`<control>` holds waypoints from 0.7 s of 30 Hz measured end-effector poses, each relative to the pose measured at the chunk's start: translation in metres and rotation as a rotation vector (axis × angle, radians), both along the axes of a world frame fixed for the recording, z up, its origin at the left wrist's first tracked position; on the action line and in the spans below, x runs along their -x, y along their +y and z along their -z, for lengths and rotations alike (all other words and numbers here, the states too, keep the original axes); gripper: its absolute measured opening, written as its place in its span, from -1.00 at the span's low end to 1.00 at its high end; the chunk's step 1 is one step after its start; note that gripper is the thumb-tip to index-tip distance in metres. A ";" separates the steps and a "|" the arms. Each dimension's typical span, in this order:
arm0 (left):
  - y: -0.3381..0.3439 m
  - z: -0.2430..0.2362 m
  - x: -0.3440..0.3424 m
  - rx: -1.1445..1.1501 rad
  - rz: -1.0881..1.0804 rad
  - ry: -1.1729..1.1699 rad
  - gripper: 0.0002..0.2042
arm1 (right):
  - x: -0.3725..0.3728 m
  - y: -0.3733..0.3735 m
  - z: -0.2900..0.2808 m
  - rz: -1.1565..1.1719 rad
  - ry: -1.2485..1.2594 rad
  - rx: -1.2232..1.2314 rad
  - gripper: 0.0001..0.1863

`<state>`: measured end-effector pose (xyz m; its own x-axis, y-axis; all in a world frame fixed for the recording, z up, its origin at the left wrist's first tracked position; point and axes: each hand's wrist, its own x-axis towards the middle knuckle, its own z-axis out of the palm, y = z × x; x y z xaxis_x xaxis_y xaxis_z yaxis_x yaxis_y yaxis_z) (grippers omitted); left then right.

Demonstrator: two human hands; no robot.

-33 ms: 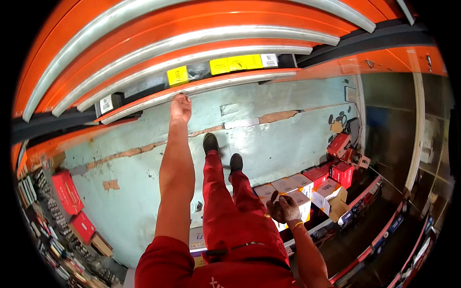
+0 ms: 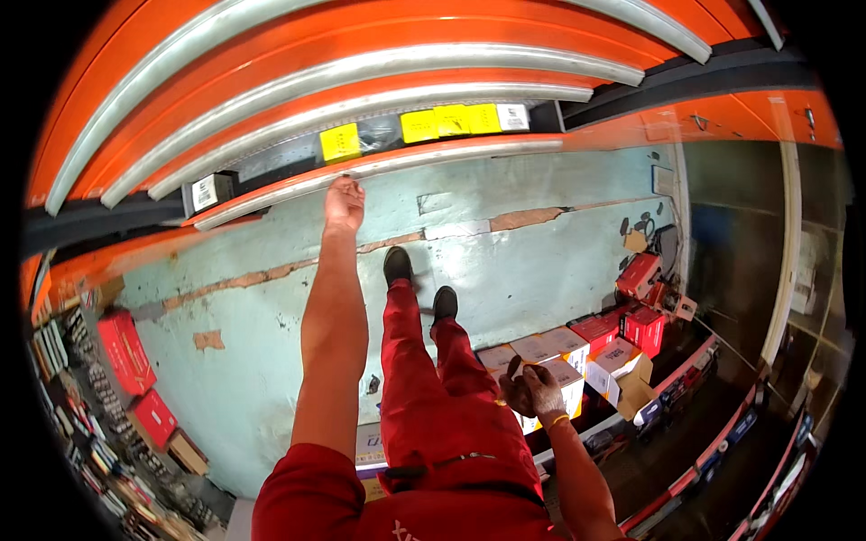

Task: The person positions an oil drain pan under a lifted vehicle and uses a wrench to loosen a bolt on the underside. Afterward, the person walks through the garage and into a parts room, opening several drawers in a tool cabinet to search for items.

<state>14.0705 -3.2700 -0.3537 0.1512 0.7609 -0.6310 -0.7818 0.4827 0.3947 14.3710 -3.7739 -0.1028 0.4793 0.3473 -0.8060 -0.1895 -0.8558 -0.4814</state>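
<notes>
My left hand (image 2: 344, 203) reaches up to an orange drawer (image 2: 298, 187) with a silver handle strip. Its fingers are curled against the strip's edge. The drawer stands partly pulled out; in it lie several yellow-labelled packs (image 2: 451, 120), a clear plastic wrap (image 2: 381, 135) and boxes with white labels, one a dark box (image 2: 211, 191) at the left end. My right hand (image 2: 534, 389) hangs low at the right, its fingers closed and in shadow. Whether it holds something small and dark cannot be made out. Behind it stand white boxes (image 2: 570, 347) with orange trim.
More orange drawers (image 2: 379, 27) with silver strips rise above. Red boxes (image 2: 126, 352) stand by packed shelves at the left; more red boxes (image 2: 640, 326) and an open carton (image 2: 636, 388) stand at the right. The pale green floor (image 2: 469, 270) has a cracked strip.
The drawer shows slightly more of its inside, and my left hand has shifted very little along with it. My right hand stays in place.
</notes>
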 end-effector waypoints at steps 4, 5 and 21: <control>-0.063 -0.007 0.003 0.112 -0.037 0.039 -0.88 | -0.008 -0.003 0.025 -0.070 0.040 -0.071 -0.58; -0.081 -0.001 0.009 0.123 -0.047 0.060 -0.83 | -0.010 0.007 0.019 -0.082 0.049 -0.067 -0.58; -0.222 -0.029 0.016 0.107 -0.004 0.036 -0.83 | -0.021 0.014 0.005 0.018 0.317 -0.033 -0.62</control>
